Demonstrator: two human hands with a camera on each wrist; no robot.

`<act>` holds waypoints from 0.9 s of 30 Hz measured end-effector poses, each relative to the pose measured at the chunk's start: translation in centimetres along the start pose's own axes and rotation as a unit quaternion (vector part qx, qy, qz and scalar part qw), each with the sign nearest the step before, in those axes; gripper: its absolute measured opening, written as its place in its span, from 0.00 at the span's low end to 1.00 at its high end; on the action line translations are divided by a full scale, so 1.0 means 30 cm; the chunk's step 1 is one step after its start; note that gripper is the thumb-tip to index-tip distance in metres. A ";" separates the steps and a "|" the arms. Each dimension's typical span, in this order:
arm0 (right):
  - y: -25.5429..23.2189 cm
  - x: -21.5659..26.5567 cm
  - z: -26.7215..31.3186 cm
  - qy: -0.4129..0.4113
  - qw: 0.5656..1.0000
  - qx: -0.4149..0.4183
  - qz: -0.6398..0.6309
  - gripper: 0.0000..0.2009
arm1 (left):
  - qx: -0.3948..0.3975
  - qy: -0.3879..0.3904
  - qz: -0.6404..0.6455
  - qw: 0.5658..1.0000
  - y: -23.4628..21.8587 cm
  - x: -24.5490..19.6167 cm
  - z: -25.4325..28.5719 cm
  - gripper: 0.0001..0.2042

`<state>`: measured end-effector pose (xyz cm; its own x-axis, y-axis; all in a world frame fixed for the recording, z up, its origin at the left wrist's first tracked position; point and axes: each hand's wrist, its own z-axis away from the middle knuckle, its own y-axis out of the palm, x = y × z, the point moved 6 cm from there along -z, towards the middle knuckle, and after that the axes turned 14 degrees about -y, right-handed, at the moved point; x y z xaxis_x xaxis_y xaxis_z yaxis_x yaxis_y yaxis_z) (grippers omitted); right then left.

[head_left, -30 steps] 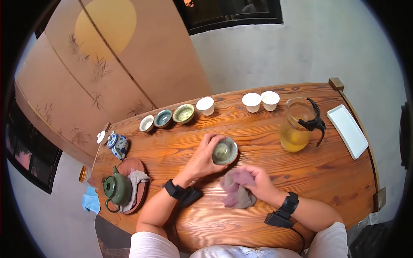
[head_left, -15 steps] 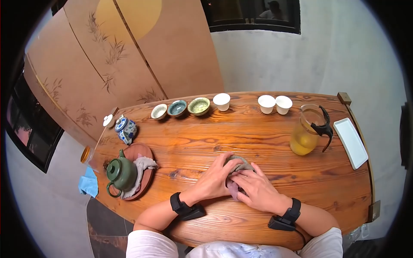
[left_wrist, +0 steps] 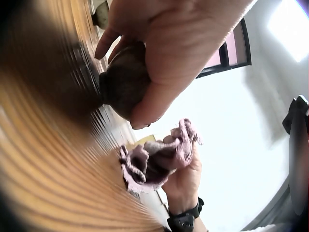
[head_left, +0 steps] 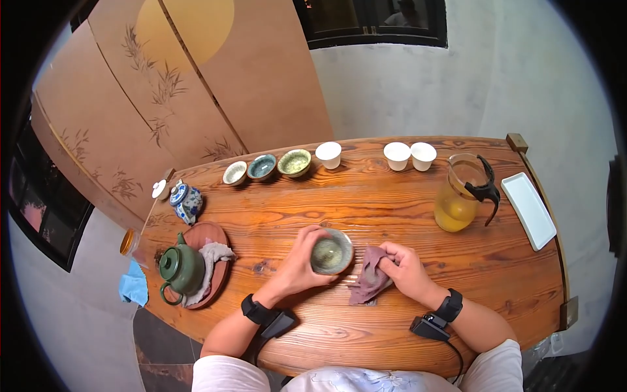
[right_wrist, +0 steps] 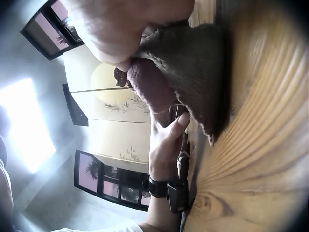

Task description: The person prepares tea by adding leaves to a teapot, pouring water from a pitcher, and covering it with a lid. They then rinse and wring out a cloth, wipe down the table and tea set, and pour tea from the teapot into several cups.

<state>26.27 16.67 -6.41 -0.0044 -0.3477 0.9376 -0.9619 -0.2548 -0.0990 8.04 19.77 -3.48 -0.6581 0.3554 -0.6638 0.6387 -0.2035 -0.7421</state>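
Observation:
A grey-green bowl (head_left: 332, 252) is gripped by my left hand (head_left: 299, 264), thumb and fingers round its side, its inside facing up in the head view. In the left wrist view the bowl (left_wrist: 126, 79) looks dark beneath the left hand (left_wrist: 166, 43). To its right, my right hand (head_left: 408, 274) pinches a crumpled purple-grey cloth (head_left: 372, 277), apart from the bowl. The right wrist view shows the cloth (right_wrist: 193, 67) hanging from the right hand (right_wrist: 116, 29), with the left hand (right_wrist: 164, 145) beyond it.
Small bowls (head_left: 262, 168) and white cups (head_left: 328, 155) line the far edge. A glass pitcher (head_left: 455, 202) and white tray (head_left: 529, 210) stand right. At left are a blue-white teapot (head_left: 187, 201) and a green teapot (head_left: 189, 269) on a round tray (head_left: 219, 281).
Half a second ago both hands were together round the bowl and cloth. They have since parted, the right hand moving off with the cloth, the left tilting the bowl's inside into view.

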 end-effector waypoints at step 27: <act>-0.104 -0.352 -0.656 0.042 0.804 -0.011 0.592 0.26 | -0.030 -0.081 0.053 0.995 -0.200 0.086 0.234 0.35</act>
<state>23.95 38.89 -9.45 -0.9395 -0.2717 0.2088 -0.2735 0.2273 -0.9346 -0.28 15.49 -1.40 -0.6379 0.1819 -0.7483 0.7275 -0.1765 -0.6631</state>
